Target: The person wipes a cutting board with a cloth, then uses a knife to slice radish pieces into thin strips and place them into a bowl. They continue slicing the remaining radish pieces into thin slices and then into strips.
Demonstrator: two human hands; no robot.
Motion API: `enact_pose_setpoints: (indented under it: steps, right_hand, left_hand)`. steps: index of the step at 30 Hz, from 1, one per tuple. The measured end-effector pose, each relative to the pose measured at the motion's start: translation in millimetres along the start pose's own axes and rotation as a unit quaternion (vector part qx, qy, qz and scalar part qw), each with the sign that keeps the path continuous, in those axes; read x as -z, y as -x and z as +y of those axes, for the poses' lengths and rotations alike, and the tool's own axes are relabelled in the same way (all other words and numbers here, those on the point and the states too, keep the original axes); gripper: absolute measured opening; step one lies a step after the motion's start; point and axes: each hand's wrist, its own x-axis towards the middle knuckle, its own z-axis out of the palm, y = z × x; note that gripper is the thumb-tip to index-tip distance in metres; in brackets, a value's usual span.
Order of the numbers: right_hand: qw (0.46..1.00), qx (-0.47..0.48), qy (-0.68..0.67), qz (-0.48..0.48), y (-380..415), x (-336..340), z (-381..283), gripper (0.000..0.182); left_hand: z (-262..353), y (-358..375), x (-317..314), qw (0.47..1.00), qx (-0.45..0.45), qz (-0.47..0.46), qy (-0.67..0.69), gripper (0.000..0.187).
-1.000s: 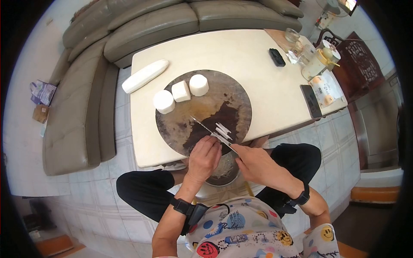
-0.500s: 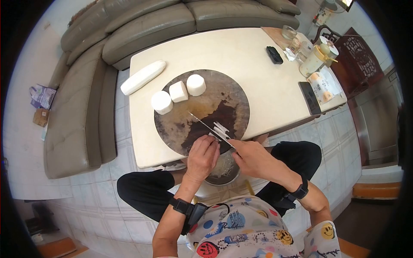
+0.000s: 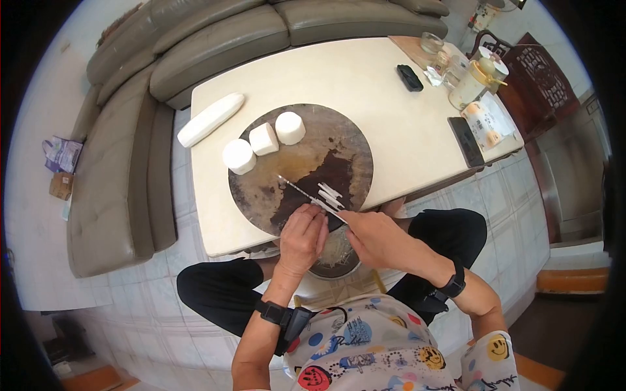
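Observation:
My right hand (image 3: 378,240) is wrapped round the handle of a knife (image 3: 300,190), whose blade points up and left over the round dark board (image 3: 261,189). Close beside the blade, my left hand (image 3: 304,233) has its fingers bent together on a white piece, mostly hidden beneath them. Thin white strips (image 3: 330,193) lie just right of the blade. Three thick white chunks, a left one (image 3: 239,156), a middle one (image 3: 263,139) and a right one (image 3: 290,128), stand at the board's upper left. A long white peeled vegetable (image 3: 211,120) rests left of the board.
Below the board's near edge, a bowl (image 3: 335,266) holding pale shreds sits between my knees. On the table (image 3: 313,75) are a black object (image 3: 409,77), a phone (image 3: 465,142), a tissue pack (image 3: 484,125), a yellow-lidded jug (image 3: 468,90) and glass jars. A sofa (image 3: 222,52) stands behind.
The whole view has shifted slightly, moving the board and chunks a little left in the picture. Both hands stay at the near edge of the board, the right one still holding the knife.

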Motion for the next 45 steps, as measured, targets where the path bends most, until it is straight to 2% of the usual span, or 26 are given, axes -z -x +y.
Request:
enact_pose_setpoints:
  steps: [4,6,13,18,20,22,23,25,26,27,28,29,30,32,33,34,36,38,40,41,45]
  right_hand:
    - [0.999,-0.015,-0.028,0.002,2,7,-1,0.033]
    - [0.999,0.01,-0.048,-0.005,9,17,-5,0.031]
    - [0.998,0.006,-0.039,-0.039,10,21,4,0.031]
    - [0.999,0.031,0.001,-0.008,-3,9,7,0.025]
    - [0.999,0.034,-0.022,0.009,-7,6,11,0.023]
    - [0.998,0.04,-0.042,0.027,-11,11,13,0.021]
    - [0.994,0.032,-0.095,0.032,-12,15,16,0.019]
    - [0.982,0.014,-0.186,0.036,-9,22,24,0.016]
    - [0.982,0.019,-0.185,0.037,-7,27,28,0.016]
    - [0.957,-0.02,-0.291,0.0,-5,31,32,0.015]
    - [0.917,-0.06,-0.392,-0.038,-4,35,35,0.013]
    - [0.902,-0.039,-0.427,-0.042,-4,35,41,0.014]
    - [0.902,-0.034,-0.428,-0.041,-5,34,43,0.014]
    - [0.847,-0.057,-0.524,-0.064,-6,33,44,0.019]
    - [0.834,-0.053,-0.544,-0.076,-7,31,43,0.019]
    - [0.834,-0.047,-0.544,-0.076,-8,28,45,0.019]
    - [0.832,-0.037,-0.544,-0.104,-11,23,47,0.017]
    - [0.834,-0.033,-0.541,-0.106,-11,21,48,0.017]
    - [0.839,-0.03,-0.537,-0.082,-9,21,50,0.019]
    - [0.839,-0.029,-0.538,-0.083,-8,21,50,0.019]
    - [0.853,-0.031,-0.52,-0.043,4,29,53,0.018]
  left_hand:
    - [2,-2,1,1.0,-0.003,0.014,0.009,0.018]
    - [2,-3,2,1.0,-0.001,0.013,0.01,0.018]
    - [0,-2,1,1.0,0.0,0.01,0.021,0.018]
    - [3,-3,0,1.0,0.007,0.01,0.012,0.018]
    - [4,-4,2,1.0,0.004,0.009,0.013,0.018]
    - [6,-6,4,0.999,0.031,0.01,0.027,0.016]
    - [6,-7,6,0.999,0.029,0.012,0.023,0.016]
    - [5,-8,9,0.982,0.151,0.055,0.104,0.012]
    - [3,-8,8,0.982,0.148,0.058,0.101,0.012]
    - [1,-9,8,0.935,0.272,0.095,0.205,0.011]
    - [0,-10,7,0.861,0.387,0.129,0.304,0.01]
    - [-1,-13,8,0.804,0.42,0.151,0.392,0.018]
    - [3,-19,11,0.807,0.417,0.152,0.39,0.018]
    - [13,-34,18,0.659,0.477,0.164,0.558,0.031]
    - [13,-37,20,0.622,0.489,0.12,0.6,0.042]
    - [15,-40,20,0.626,0.486,0.121,0.598,0.042]
    - [20,-46,17,0.494,0.489,0.11,0.71,0.043]
    - [20,-45,14,0.502,0.49,0.115,0.704,0.041]
    - [24,-46,14,0.501,0.541,0.121,0.664,0.038]
    - [26,-47,15,0.478,0.563,0.129,0.662,0.036]
    - [23,-34,11,0.463,0.557,0.121,0.679,0.034]
